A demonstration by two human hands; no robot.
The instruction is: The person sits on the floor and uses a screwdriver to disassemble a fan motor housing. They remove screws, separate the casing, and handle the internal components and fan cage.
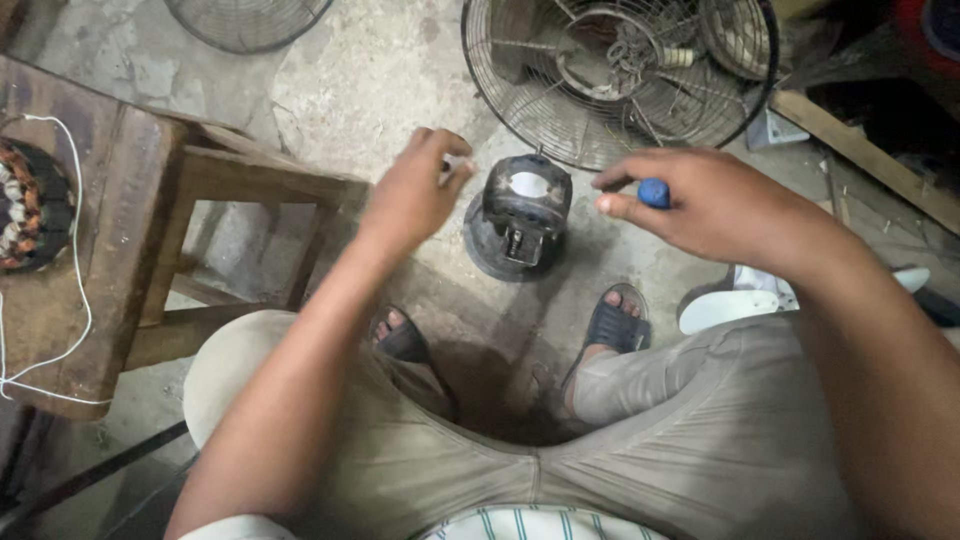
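- Right hand (715, 205) closed round a blue tool handle (654, 193), most likely a screwdriver; only the rounded butt shows between thumb and forefinger, shaft hidden.
- Left hand (415, 190) pinched on a small pale object (449, 165), too small to identify.
- Between both hands, on the concrete floor (380, 80): dark fan motor housing (520, 215), upright on a round base, pale patch on top.
- Housing judged heavy, rigid, likely greasy; best taken low by the casing sides, not by the top.
- Behind it, wire fan guard (620, 80) lying flat, loose parts inside.
- Left: wooden stool (130, 230) bearing a wound copper stator (30, 205) and white cord (75, 250).
- Sandalled feet either side of the housing.
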